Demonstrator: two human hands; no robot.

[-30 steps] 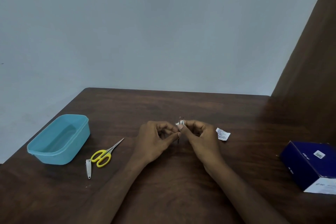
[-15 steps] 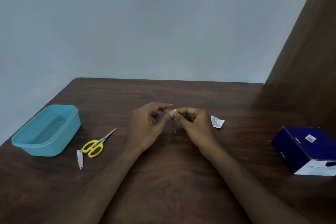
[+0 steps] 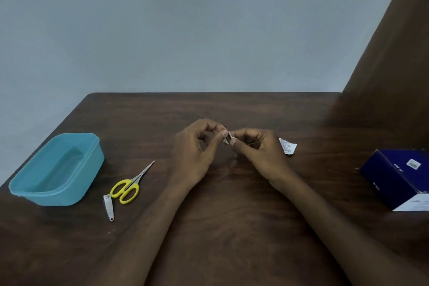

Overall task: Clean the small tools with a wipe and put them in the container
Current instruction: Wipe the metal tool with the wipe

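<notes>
Two bare forearms are reaching in from the near edge of a dark brown wooden table (image 3: pixel 232 227), converging toward its middle. At their ends, the left hand (image 3: pixel 197 153) and the right hand (image 3: pixel 257 153) are meeting just above the tabletop, thumbs and fingertips nearly touching. Both hands are curling their fingers inward and pinching a small white wipe (image 3: pixel 228 138) between them. Something thin and dark, possibly a slim metal tool (image 3: pixel 234 150), is sticking down below the right thumb, but it is too small and shadowed to say what it is.

Near and to the left of the left hand, a small silver metal nail clipper (image 3: pixel 108 207) is lying flat on the wood. Just beyond it, touching or almost touching its far end, a pair of small scissors with yellow plastic loop handles and slim steel blades (image 3: pixel 130 184) is lying closed, blades pointing away and toward the hands. Farther left of those, well apart from the hands, a light blue rectangular plastic container (image 3: pixel 55 169) is sitting open near the table's left edge, with nothing visible inside.

Far to the right of the right hand, a dark blue cardboard box with a white end panel (image 3: pixel 399 177) is resting by the table's right edge. Just beside the right hand, on its far right side, a torn white paper sachet with small print (image 3: pixel 287 145) is lying on the wood.

Beyond the hands, a plain pale grey wall (image 3: pixel 185 30) is standing behind the table, and a brown wooden panel (image 3: pixel 399 65) is rising at the right.
</notes>
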